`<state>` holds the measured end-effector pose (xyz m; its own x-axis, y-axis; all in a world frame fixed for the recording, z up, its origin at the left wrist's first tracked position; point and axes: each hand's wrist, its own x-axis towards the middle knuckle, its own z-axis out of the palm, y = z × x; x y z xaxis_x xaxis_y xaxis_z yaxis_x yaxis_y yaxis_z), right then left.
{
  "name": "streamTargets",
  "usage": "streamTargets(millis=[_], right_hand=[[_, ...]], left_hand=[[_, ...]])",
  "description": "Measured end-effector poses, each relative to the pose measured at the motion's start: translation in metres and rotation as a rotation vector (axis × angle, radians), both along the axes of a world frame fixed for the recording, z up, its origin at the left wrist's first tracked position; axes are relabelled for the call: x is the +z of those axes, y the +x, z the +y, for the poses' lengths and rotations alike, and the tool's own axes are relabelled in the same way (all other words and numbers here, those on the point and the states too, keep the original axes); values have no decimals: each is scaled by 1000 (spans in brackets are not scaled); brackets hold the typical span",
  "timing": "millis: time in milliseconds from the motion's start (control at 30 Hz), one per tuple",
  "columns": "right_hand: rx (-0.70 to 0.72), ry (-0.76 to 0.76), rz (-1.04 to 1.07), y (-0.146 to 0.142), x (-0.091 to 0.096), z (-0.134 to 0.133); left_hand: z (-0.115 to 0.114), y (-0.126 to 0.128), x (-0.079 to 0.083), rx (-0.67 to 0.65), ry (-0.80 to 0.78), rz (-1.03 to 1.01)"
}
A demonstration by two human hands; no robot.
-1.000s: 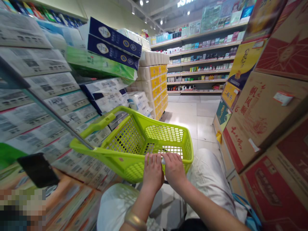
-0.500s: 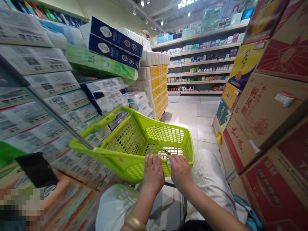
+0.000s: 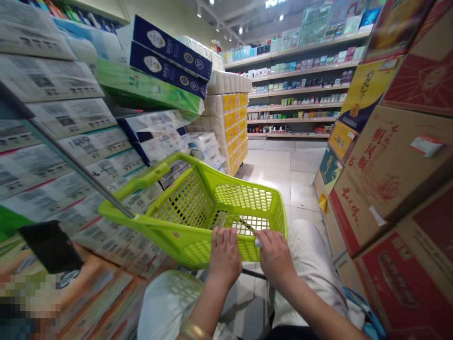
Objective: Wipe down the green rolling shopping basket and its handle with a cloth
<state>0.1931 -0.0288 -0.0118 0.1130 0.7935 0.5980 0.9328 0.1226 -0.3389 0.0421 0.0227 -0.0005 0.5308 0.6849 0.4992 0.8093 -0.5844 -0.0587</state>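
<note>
basket (image 3: pixel 198 212) btwn tissue packs (image 3: pixel 81 141) left, cartons (image 3: pixel 389 160) right

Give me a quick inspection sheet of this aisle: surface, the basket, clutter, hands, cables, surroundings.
Surface: pale tiled floor, bare down the aisle.
Job's things: lime green basket, tilted, nothing seen inside; its long handle sticks out to the left.
Clutter: nothing seen on the floor.
Grips: left hand closed over the basket's near rim; right hand beside it on the same rim, pinching a small pale item, too small to identify.
Cables: nothing seen.
Surroundings: stacked tissue packs on the left, cardboard boxes on the right, stocked shelves at the far end.
</note>
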Motion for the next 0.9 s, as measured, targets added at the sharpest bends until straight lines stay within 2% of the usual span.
streamTargets(millis=[133,200,333,467,600,733,900], right_hand=[[42,-3,-39,-29,9,21],[72,-1,-42,-33,11,23],[85,-10,-18,-12,6,7],[39,-24,-11,8,0,-8],[11,-23,-38,-10,5,5],[67,-20,-63,-32,12,20],[91,-15,-42,-13,5,1]], left_hand=[[2,-1,0,-4,-3,1],[2,-3,-1,-3,-5,0],[1,-5,-4,3,5,-5],[0,-3,-6,1,0,-14],[0,-2,-4,3,-10,-19],[1,-4,-3,2,-9,-13],[0,-8,-7,3,-3,-16]])
